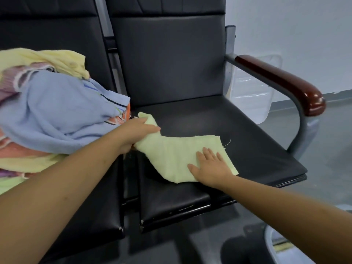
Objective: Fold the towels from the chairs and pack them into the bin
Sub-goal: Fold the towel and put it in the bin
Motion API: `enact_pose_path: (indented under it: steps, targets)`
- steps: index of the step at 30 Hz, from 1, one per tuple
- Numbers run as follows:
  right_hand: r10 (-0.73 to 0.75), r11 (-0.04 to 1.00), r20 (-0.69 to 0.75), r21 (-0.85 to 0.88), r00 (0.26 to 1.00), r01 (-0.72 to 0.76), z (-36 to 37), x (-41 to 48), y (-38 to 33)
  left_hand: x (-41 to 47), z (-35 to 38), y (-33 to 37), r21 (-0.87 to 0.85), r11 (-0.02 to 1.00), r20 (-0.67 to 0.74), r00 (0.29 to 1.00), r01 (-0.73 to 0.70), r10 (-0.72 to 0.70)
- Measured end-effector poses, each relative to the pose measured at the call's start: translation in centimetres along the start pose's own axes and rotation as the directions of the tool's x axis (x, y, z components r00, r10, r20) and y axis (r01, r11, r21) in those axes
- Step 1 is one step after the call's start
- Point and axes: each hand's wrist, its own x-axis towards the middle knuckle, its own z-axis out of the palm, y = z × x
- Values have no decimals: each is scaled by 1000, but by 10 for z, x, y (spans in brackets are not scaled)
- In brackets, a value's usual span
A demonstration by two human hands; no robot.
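A pale green towel lies partly spread on the black seat of the right chair. My left hand grips its bunched left end near the gap between the two seats. My right hand presses flat with straight fingers on the towel's right part, close to the seat's front edge. A heap of unfolded towels, blue, yellow, pink and orange, covers the left chair. A clear plastic bin stands behind the right chair's armrest.
The right chair has a brown wooden armrest on a grey metal frame. A pale rounded object shows at the bottom right on the grey floor. A white wall rises behind the chairs.
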Motion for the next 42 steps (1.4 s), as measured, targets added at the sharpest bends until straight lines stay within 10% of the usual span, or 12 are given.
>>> enact_pose_path:
  steps: [6, 9, 12, 21, 26, 29, 33, 38, 42]
  targets:
    - [43, 869, -34, 494, 999, -20, -5, -2, -41, -21, 43, 42, 22, 988, 135, 980, -152, 148]
    - [213, 349, 15, 933, 977, -90, -26, -1, -29, -25, 65, 42, 57, 981, 203, 965, -183, 169]
    - [251, -130, 190, 978, 949, -161, -37, -6, -7, -22, 73, 33, 1, 993, 278, 954, -114, 109]
    - [205, 216, 116, 963, 972, -160, -55, 0, 1, -1, 60, -10, 389, 919, 107, 994, -67, 27]
    - [146, -3, 216, 976, 965, -218, -59, 6, -5, -2, 58, -27, 566, 821, -51, 991, -73, 123]
    - [247, 60, 311, 941, 918, -334, -43, 9, -2, -4, 62, -37, 591, 663, 163, 873, -460, 460]
    - [270, 119, 292, 935, 917, -333, -31, 9, 8, -9, 78, -49, 641, 502, 558, 802, -580, 215]
    - [309, 569, -4, 802, 951, -181, -22, 13, 15, -6, 72, -68, 782, 367, 525, 850, -503, 45]
    - [267, 718, -148, 690, 952, -94, -22, 13, 18, -8, 71, -68, 799, 377, 498, 867, -468, 21]
